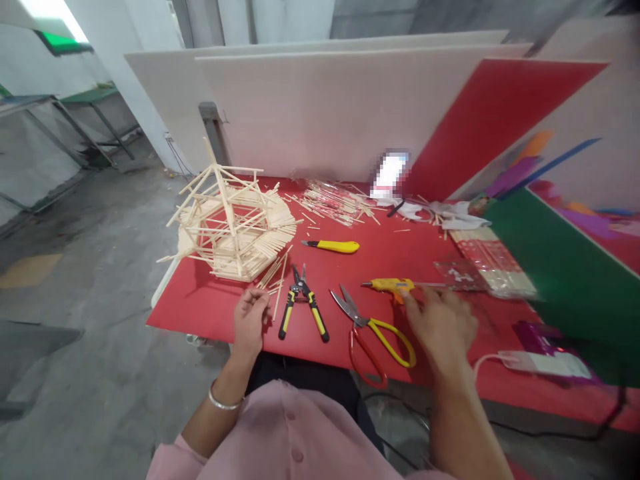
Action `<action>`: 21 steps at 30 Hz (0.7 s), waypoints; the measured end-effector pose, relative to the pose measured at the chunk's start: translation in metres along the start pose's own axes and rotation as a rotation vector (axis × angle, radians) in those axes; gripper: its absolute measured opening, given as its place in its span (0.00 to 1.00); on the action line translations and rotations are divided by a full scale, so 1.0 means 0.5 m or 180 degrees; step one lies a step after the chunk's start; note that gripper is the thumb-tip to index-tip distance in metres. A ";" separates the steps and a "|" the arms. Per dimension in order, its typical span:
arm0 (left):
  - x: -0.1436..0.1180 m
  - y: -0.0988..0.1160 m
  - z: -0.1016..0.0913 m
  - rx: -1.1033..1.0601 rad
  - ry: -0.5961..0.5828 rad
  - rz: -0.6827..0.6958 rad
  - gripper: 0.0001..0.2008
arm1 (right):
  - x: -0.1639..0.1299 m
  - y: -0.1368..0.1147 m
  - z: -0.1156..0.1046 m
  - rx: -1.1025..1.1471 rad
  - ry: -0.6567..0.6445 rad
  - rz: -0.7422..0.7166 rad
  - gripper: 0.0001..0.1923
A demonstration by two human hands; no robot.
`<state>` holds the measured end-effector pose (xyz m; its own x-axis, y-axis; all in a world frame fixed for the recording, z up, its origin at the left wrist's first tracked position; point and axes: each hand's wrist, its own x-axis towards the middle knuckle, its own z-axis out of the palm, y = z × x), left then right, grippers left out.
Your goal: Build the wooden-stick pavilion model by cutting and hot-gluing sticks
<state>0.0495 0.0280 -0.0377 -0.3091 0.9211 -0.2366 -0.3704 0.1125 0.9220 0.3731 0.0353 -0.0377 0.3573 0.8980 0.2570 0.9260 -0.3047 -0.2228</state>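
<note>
At left of centre, the stick model (233, 223) stands on the red table (200, 307); just below it the left hand (250, 320) pinches a loose stick (278, 300) between curled fingertips. Pliers (303, 310) and scissors (373, 330) lie between the hands. Right of centre, the right hand (440, 327) reaches with loosened fingers to the yellow glue gun (390, 287), touching it; gripping its handle well clear of the nozzle seems wise.

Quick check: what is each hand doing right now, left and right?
Left hand: fingers curled on a thin stick by the stick model.
Right hand: open, reaching at the glue gun, not gripping it.
</note>
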 end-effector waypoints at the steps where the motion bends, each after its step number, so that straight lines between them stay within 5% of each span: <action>1: 0.004 -0.005 -0.012 0.0225 0.0010 0.0168 0.11 | -0.010 -0.018 -0.007 0.0044 0.0209 -0.0217 0.27; 4: 0.017 -0.014 -0.041 0.1379 0.0013 0.0784 0.07 | -0.049 -0.092 -0.014 0.0735 0.0052 -0.0927 0.23; 8: 0.024 -0.010 -0.040 0.3249 -0.0448 0.1368 0.07 | -0.110 -0.215 0.010 0.1193 -0.0480 -0.1577 0.18; 13: 0.027 -0.018 -0.002 0.4800 -0.0642 0.1323 0.07 | -0.158 -0.300 0.042 0.1114 -0.0692 -0.2066 0.17; 17: 0.038 -0.035 0.000 0.5087 -0.0530 0.1134 0.08 | -0.163 -0.292 0.039 0.1246 -0.0642 -0.2032 0.16; 21: 0.031 -0.028 -0.022 0.4242 -0.0683 0.1344 0.07 | -0.158 -0.274 0.023 0.1403 -0.0570 -0.1731 0.16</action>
<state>0.0405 0.0365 -0.0576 -0.0053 0.9979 0.0651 0.8453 -0.0303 0.5334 0.2165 0.0096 -0.0381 -0.2007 0.9358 0.2897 0.8184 0.3227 -0.4755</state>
